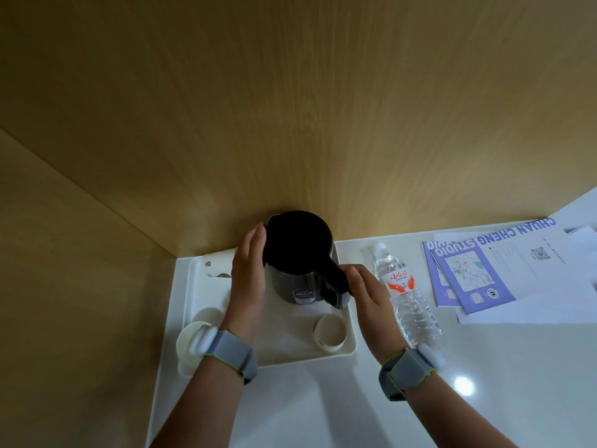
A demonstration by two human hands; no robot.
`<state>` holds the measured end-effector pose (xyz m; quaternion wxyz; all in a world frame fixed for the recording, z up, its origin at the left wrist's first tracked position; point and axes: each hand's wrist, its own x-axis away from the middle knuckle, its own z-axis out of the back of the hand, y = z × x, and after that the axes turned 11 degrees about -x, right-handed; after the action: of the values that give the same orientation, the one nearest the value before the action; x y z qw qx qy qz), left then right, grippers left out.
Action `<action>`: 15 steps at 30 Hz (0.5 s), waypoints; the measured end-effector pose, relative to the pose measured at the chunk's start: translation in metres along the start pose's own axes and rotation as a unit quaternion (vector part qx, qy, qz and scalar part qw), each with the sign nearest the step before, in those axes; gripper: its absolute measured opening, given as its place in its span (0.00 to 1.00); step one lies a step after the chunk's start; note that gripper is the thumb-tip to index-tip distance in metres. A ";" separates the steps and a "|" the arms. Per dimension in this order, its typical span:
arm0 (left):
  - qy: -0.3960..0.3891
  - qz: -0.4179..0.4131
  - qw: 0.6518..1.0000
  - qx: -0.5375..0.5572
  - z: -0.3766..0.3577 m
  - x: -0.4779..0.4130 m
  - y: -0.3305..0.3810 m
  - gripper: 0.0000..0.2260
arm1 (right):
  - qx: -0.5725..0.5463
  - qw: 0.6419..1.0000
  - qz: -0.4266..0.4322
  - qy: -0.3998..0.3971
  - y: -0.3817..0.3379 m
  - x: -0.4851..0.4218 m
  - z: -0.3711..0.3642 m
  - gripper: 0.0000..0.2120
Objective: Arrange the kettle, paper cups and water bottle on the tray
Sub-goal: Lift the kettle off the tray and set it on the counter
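Head view: kettle is on the tray, bottle is not

From where I stand, the black kettle (298, 253) sits on the far half of the white tray (206, 292). The left hand (247, 279) lies flat against the kettle's side with its fingers straight and together. The right hand (365, 292) has its fingers bent onto the handle; I cannot tell whether they close round it.

One paper cup (330, 331) is at the tray's near right corner. A second cup (189, 342) is at the near left corner, half hidden by the wrist, and whether it is fully inside the rim is unclear. The water bottle (403, 295) lies on its side on the counter (323, 409), just right of the tray and off it.

I'd judge the job a good half done, with the bottle left to place, the kettle perhaps needing squaring up, and maybe that left cup.
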<state>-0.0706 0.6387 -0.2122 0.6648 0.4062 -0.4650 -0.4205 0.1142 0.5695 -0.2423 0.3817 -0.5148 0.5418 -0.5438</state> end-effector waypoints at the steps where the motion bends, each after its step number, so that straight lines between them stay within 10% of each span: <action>1: 0.003 0.010 1.000 -0.004 -0.001 -0.001 -0.002 0.20 | 0.006 1.000 -0.002 0.002 0.001 0.000 0.000 0.17; 15: 0.040 -0.025 0.998 -0.031 -0.011 0.015 -0.006 0.17 | 0.024 1.000 0.003 0.005 -0.006 -0.014 0.002 0.18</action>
<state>-0.0575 0.6248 -0.2165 0.6843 0.4132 -0.4146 -0.4349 0.1200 0.5836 -0.2387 0.3928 -0.5012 0.5323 -0.5578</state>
